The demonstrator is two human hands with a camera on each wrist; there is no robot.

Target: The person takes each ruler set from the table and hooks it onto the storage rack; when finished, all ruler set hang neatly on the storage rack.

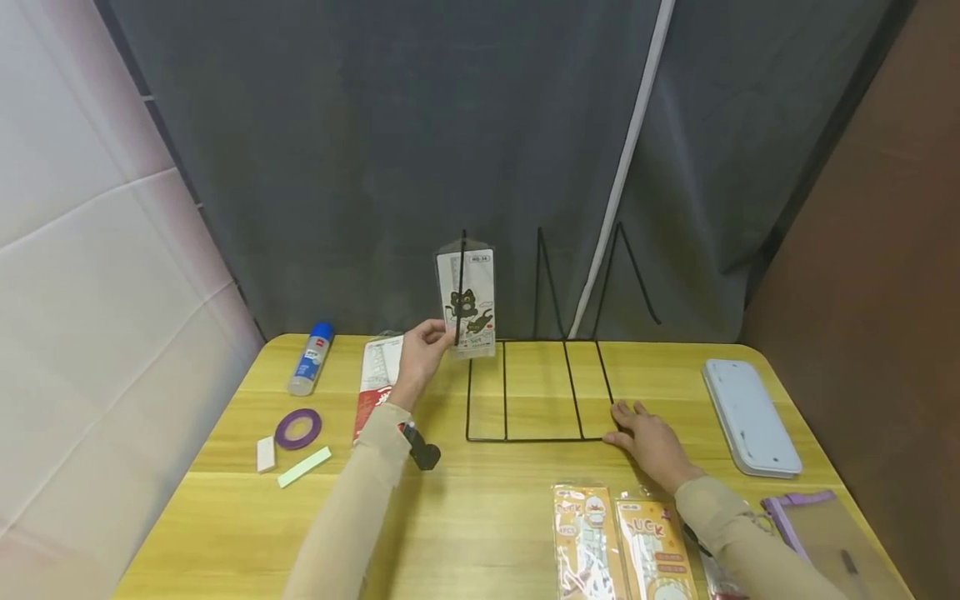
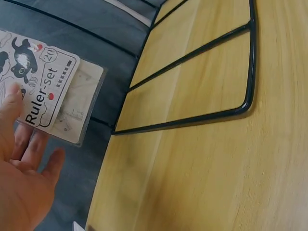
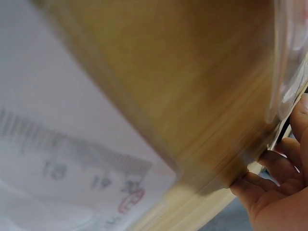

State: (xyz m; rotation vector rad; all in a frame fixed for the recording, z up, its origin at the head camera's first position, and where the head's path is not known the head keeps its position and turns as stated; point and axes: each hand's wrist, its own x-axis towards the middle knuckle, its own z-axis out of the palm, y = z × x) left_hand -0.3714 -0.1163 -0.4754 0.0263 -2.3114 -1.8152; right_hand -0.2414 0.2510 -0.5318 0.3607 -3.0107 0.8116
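My left hand (image 1: 423, 354) pinches the lower left edge of a clear-packed ruler set (image 1: 476, 287) with black cats on its card. The pack stands upright at the left of a black wire rack (image 1: 523, 439), and one rack prong runs down in front of it. Whether the prong passes through the pack's hole I cannot tell. In the left wrist view, the thumb lies on the ruler set (image 2: 45, 86) with the fingers behind. At the rack's front right corner, my right hand (image 1: 652, 442) grips the wire between thumb and fingers.
Two orange duck packs (image 1: 588, 542) lie at the front. Another ruler pack (image 1: 378, 375), a glue bottle (image 1: 310, 362), purple tape (image 1: 281, 433), an eraser (image 1: 266, 455) and a green strip (image 1: 303, 467) are left. A white case (image 1: 752, 417) and purple-trimmed pouch (image 1: 840, 533) lie right.
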